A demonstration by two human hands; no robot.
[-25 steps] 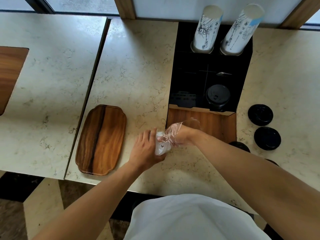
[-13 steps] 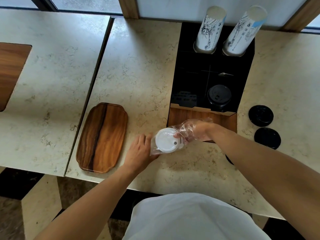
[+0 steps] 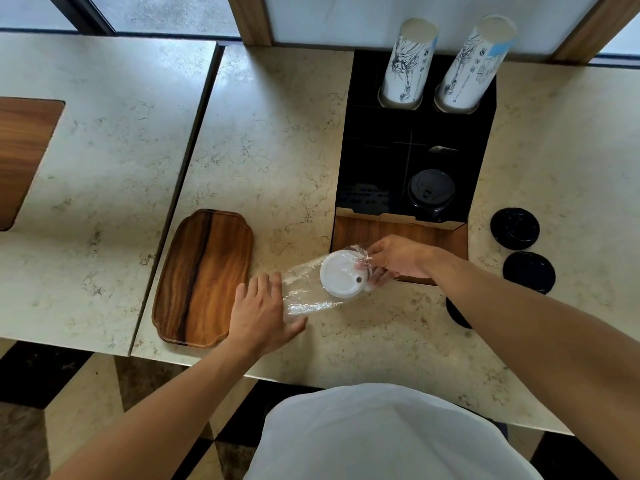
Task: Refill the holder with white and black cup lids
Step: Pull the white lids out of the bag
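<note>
Two marble counters [image 3: 104, 174] meet at seam; wooden tray [image 3: 204, 278] at near edge. Your left hand [image 3: 259, 313], fingers spread, flat on plastic sleeve [image 3: 304, 292]. Right hand [image 3: 398, 259] pinches sleeve at white lids [image 3: 343, 273], before holder [image 3: 412, 157]. Black lid [image 3: 457, 315] half hidden under your forearm.

Single head-worn view, steeply down, close over counter [image 3: 277, 133]; edges seemingly wide-angle warped
</note>
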